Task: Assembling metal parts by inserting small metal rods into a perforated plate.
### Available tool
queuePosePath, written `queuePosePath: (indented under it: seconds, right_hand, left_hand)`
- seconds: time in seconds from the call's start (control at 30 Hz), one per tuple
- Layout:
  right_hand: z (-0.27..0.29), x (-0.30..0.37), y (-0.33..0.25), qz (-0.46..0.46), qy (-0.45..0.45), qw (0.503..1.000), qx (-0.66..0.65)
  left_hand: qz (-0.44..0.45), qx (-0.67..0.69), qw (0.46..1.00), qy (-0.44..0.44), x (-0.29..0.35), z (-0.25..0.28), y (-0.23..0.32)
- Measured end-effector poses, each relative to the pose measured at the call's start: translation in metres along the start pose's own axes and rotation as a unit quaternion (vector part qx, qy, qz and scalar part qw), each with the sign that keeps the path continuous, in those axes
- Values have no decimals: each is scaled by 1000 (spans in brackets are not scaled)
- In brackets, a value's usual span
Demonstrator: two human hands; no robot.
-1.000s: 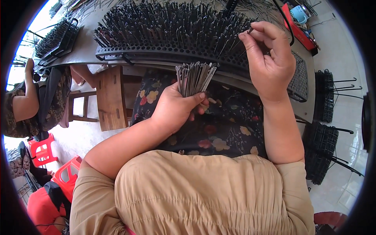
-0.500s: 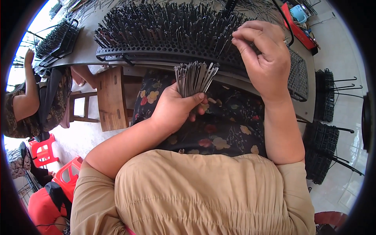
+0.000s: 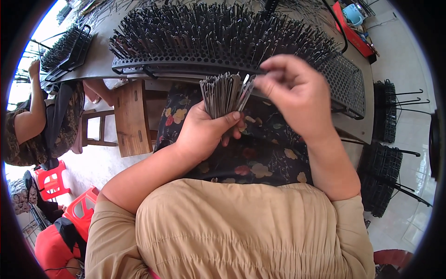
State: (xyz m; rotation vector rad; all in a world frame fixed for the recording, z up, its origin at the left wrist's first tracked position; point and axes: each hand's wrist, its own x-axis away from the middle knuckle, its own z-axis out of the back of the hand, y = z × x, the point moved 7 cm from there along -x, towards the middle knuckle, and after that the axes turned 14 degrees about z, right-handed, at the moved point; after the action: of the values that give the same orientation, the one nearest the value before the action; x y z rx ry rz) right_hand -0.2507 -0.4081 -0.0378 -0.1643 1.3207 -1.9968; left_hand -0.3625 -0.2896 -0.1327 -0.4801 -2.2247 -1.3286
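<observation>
Okay, head view, left hand [image 3: 204, 130]: clamped round the bundle of metal strips [image 3: 218, 98], frame centre; upper ends fanned free, probably for access.
Right hand [image 3: 297, 95]: right of centre, blurred, close beside bundle; can't tell whether it grips anything.
Perforated rack [image 3: 343, 78]: top of frame, black pieces [image 3: 209, 39] standing in it, apparently to space them out.

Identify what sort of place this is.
Likely a small workshop: a perforated rack packed with thin dark metal-looking pieces, another person beside a similar rack, and more black racks at the right.
</observation>
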Motion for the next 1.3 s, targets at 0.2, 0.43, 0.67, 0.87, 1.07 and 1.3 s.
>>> queuePosePath:
  seconds: [0.2, 0.43, 0.67, 0.87, 1.07, 1.3]
  right_hand:
    - [-19, 18, 26, -103, -25, 963, -248]
    - [-9, 30, 33, -69, 76, 944, -315]
    - [74, 13, 14, 236, 258, 929, -118]
    - [77, 14, 9, 252, 233, 938, -42]
    - [80, 13, -4, 283, 161, 946, 10]
    - [72, 9, -45, 382, 38, 908, 167]
  left_hand:
    - [3, -16, 1000, -23, 2, -5, 1]
    - [42, 24, 998, -50, -1, -8, -6]
    - [58, 13, 998, -22, -6, -1, -11]
    - [66, -2, 998, -13, -6, -3, -9]
    - [72, 3, 997, -11, -5, -2, -9]
    - [69, -8, 998, -8, -5, -2, -7]
